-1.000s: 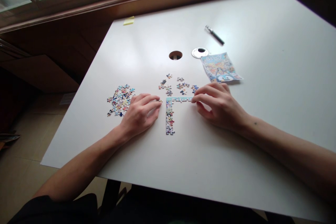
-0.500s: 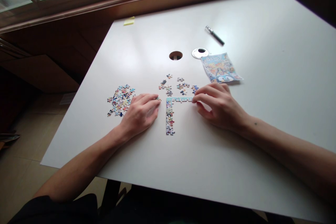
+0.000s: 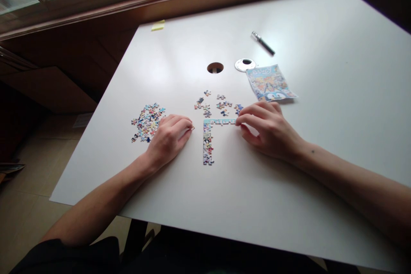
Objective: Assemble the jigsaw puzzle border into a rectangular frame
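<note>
Now your left hand (image 3: 168,136) pinches one puzzle piece (image 3: 193,128), while your right hand (image 3: 271,129), loosely spread, touches the far right end of the joined border (image 3: 207,142).

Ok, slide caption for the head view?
Left grip on a puzzle piece, right grip at one end of the L-shaped puzzle strip.

white table (image 3: 289,214) | piece pile (image 3: 148,123) | L-shaped puzzle strip (image 3: 207,141) | loose pieces (image 3: 220,105) | picture sheet (image 3: 271,82) | pen (image 3: 263,43)
</note>
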`<state>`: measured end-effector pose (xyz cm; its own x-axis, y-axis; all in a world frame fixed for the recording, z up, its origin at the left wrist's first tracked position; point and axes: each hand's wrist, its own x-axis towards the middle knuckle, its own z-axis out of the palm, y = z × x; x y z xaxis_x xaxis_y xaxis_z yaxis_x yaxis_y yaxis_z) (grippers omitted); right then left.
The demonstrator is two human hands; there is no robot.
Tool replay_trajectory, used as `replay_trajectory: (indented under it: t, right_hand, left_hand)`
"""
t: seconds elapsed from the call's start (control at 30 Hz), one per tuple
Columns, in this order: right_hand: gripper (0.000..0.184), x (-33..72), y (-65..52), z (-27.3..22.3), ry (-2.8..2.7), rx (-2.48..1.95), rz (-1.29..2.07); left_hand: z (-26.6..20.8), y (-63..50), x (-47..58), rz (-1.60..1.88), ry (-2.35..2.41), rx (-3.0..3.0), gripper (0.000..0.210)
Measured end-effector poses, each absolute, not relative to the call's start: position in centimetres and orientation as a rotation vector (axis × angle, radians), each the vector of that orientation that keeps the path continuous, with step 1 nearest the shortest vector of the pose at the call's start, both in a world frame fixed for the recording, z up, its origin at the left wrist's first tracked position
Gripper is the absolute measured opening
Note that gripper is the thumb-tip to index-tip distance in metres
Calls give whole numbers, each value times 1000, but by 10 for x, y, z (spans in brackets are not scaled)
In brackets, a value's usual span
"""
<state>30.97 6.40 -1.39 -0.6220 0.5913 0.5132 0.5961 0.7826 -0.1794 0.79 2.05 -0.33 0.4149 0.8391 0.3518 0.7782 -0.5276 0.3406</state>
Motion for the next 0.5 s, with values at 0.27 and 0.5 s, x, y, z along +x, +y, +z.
replay_trajectory:
  t: [0.27, 0.5]
  right_hand:
    - [12, 310, 64, -13, -2415, -885, -17]
    - [14, 310, 64, -14, -2418, -899, 2]
  left_hand:
    - [-5, 20, 7, 715, 1490, 2513, 16]
    - [-4, 21, 8, 763, 1460, 2518, 16]
